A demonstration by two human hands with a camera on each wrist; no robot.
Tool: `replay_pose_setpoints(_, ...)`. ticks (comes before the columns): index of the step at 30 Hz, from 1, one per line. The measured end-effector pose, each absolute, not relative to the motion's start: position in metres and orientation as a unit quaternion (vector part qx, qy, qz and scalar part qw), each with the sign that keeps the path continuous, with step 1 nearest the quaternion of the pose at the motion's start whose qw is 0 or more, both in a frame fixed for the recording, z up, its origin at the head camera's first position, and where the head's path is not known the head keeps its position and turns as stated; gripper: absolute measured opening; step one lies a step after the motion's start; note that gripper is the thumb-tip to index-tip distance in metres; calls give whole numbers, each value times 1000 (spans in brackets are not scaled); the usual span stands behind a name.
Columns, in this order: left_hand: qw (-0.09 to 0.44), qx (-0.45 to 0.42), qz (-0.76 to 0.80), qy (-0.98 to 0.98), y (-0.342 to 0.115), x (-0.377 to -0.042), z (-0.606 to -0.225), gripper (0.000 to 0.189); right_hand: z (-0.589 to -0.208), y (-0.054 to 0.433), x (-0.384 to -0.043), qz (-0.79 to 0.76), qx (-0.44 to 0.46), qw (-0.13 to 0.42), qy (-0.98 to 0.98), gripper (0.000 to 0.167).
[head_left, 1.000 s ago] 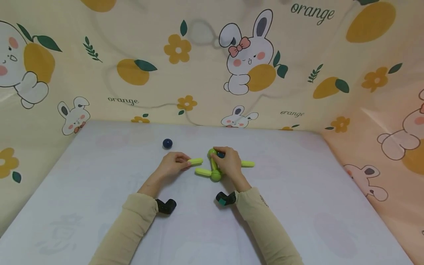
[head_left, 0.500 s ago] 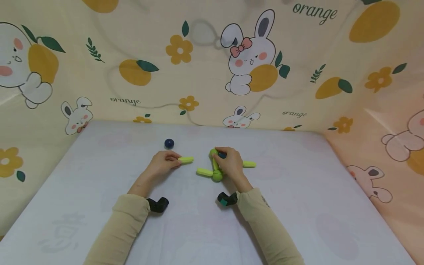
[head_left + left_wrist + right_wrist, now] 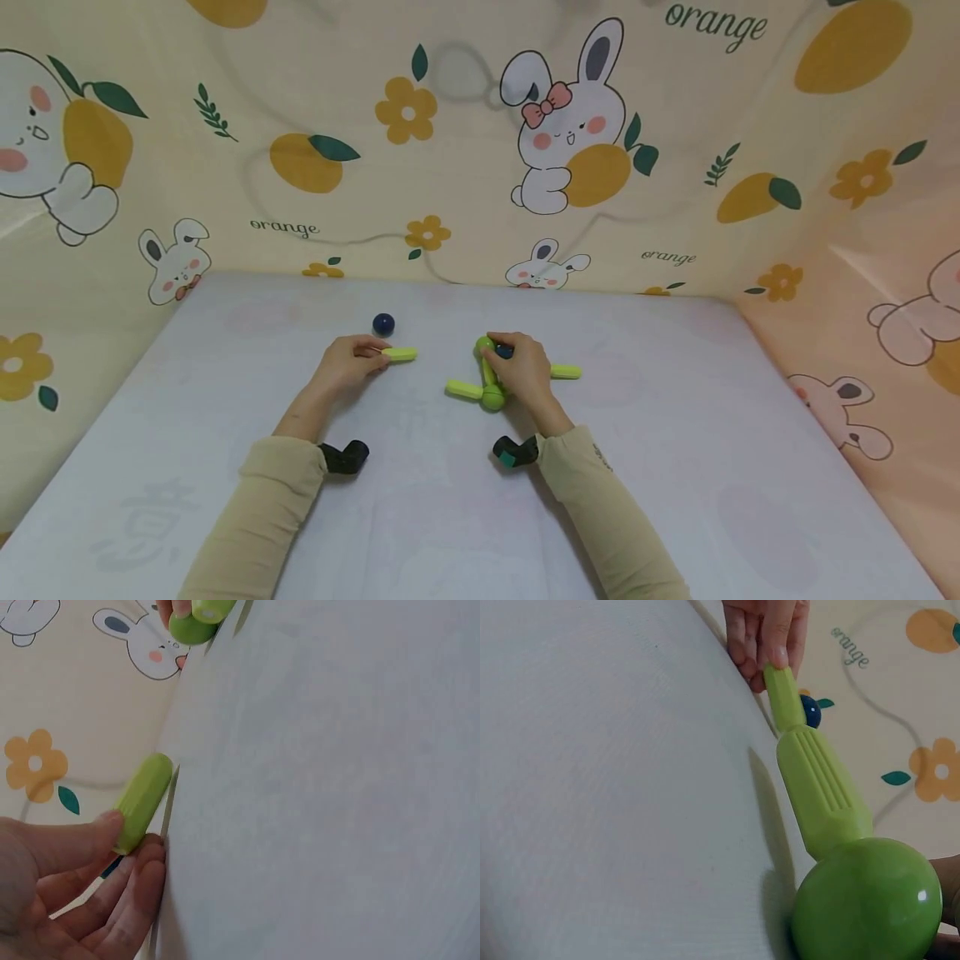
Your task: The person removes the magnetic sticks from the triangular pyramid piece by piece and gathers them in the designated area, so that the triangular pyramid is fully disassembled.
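My left hand (image 3: pixel 348 365) pinches a loose yellow-green rod (image 3: pixel 401 355) between thumb and fingers, its free end pointing right. In the left wrist view the rod (image 3: pixel 142 802) is short, thick and grooved, held close over the tabletop. My right hand (image 3: pixel 522 368) grips a small structure of green balls and rods near its far green ball (image 3: pixel 484 344). A dark blue ball (image 3: pixel 505 352) shows partly beneath its fingers. The structure's near green ball (image 3: pixel 492 397) has a rod (image 3: pixel 464 389) pointing left. Another rod (image 3: pixel 566 372) sticks out beyond the hand's right side, its inner end hidden.
A loose dark blue ball (image 3: pixel 383 324) lies on the white table (image 3: pixel 420 517), just beyond my left hand. A black wrist-worn device (image 3: pixel 345 457) sits at the left cuff, another device (image 3: pixel 516 451) at the right. A printed cloth (image 3: pixel 465 167) rises behind the table.
My left hand has moved left and slightly back with the rod, away from the structure and nearer the loose blue ball. My right hand has stayed at the structure.
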State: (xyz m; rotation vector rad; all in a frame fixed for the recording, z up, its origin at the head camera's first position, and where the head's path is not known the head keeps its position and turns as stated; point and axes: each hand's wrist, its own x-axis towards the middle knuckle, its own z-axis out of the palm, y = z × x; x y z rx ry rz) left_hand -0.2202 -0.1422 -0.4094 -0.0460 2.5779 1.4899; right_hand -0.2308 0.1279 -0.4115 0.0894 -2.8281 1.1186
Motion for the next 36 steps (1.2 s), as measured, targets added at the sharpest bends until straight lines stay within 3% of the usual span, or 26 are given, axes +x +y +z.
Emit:
replay_pose_setpoints(22,62,-94,489,865,-146,-223,-410,28,-413,126,-229,365,35,59,-928,35)
replay_pose_setpoints(36,51,-109,481,869,-146,-215,-403,39,-411,134,-229,365,78,44,-927,37)
